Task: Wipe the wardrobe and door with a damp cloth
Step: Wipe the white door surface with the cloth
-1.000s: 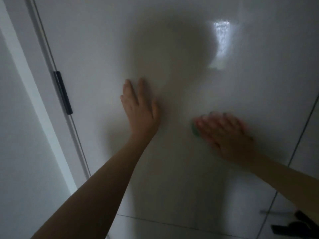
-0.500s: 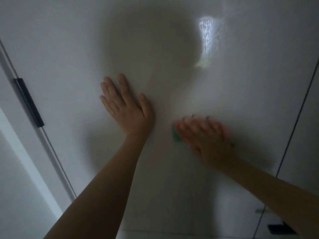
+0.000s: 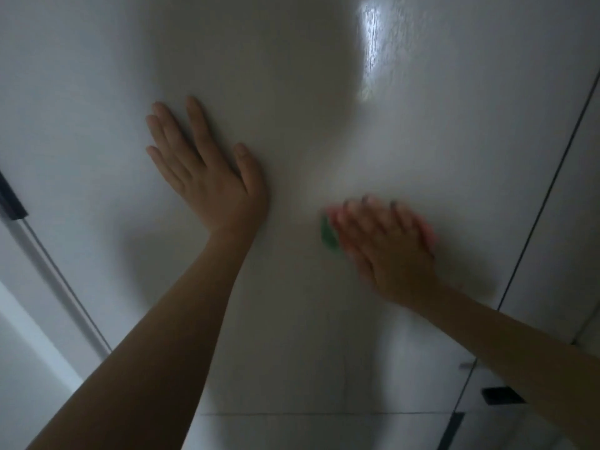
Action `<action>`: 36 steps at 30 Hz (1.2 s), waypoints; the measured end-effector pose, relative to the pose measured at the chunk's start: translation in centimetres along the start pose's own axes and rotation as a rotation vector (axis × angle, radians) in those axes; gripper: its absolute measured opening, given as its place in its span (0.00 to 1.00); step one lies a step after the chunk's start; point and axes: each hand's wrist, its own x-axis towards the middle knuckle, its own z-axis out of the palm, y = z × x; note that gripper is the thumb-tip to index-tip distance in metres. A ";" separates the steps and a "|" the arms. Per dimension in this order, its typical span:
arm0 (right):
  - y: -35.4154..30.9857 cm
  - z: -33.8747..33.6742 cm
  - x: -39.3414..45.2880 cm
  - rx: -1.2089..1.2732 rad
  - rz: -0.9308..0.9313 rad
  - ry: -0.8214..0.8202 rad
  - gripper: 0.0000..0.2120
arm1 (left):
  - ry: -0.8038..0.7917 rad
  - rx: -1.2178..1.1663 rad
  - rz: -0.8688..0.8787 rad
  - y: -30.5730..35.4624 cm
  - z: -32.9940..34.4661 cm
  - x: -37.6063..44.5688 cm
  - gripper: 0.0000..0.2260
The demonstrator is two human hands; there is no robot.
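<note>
A glossy white wardrobe door [image 3: 308, 102] fills the view. My left hand [image 3: 207, 170] lies flat on it, fingers straight and spread, pointing up and left. To its right my right hand [image 3: 386, 241] presses a cloth [image 3: 328, 237] flat against the panel; the hand is blurred with motion. Only a green edge of the cloth shows at the hand's left, with pink peeking out around the fingers. The rest of the cloth is hidden under the palm.
A dark vertical seam [image 3: 552, 186] separates this panel from the neighbouring one on the right. A black hinge [image 3: 11, 199] sits at the left edge beside a pale frame. Black handles [image 3: 501, 396] show at lower right. A wet streaky sheen [image 3: 371, 43] glints near the top.
The view has shifted right, pushing the hinge to the left edge. My right hand with the cloth keeps sliding over the panel below the sheen. My left hand stays planted flat.
</note>
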 end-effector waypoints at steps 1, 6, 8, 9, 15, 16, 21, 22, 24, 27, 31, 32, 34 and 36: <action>0.8 -0.5 2.0 -0.011 0.128 0.078 0.24 | -0.001 0.000 -0.006 0.0 0.1 0.0 0.28; -2.7 1.5 -1.1 -0.026 0.027 0.040 0.26 | 0.009 0.014 0.005 -0.3 0.1 -0.1 0.27; -3.2 1.8 -6.2 -0.025 -0.144 -0.111 0.26 | -0.005 0.015 -0.005 -0.2 0.0 0.0 0.28; -2.3 1.4 -7.3 -0.033 -0.141 -0.135 0.25 | -0.023 0.005 -0.013 0.0 -0.2 0.1 0.28; 2.7 -0.7 -0.6 -0.007 0.499 0.167 0.27 | -0.115 -0.081 0.158 2.7 -1.0 -3.4 0.28; 2.2 -0.6 0.6 0.020 0.624 0.225 0.27 | -0.130 -0.090 0.202 3.5 -1.1 -4.7 0.27; -2.3 2.0 -5.4 -0.055 0.134 0.081 0.25 | -0.106 -0.126 0.311 5.9 -1.0 -9.6 0.25; -0.8 1.8 -7.2 -0.071 0.070 0.040 0.25 | -0.103 -0.128 0.347 6.2 -0.9 -10.4 0.24; 3.7 1.1 -9.0 -0.102 0.205 0.050 0.26 | -0.116 -0.127 0.425 6.5 -0.5 -11.9 0.24; 7.2 -0.2 -8.4 -0.001 0.753 0.234 0.28 | -0.153 -0.129 0.443 6.8 0.3 -14.1 0.25; -0.4 2.8 -10.4 -0.024 0.572 0.139 0.27 | -0.126 -0.155 0.411 6.5 1.4 -15.1 0.24; -1.4 3.1 -12.1 -0.033 0.394 0.054 0.26 | -0.109 -0.171 0.421 6.5 1.5 -15.2 0.24; 0.7 2.4 -13.0 -0.026 0.271 -0.005 0.26 | -0.107 -0.196 0.436 6.2 1.7 -15.4 0.24; 4.7 0.7 -10.0 -0.045 0.496 0.120 0.27 | -0.081 -0.205 0.444 6.2 1.8 -15.3 0.24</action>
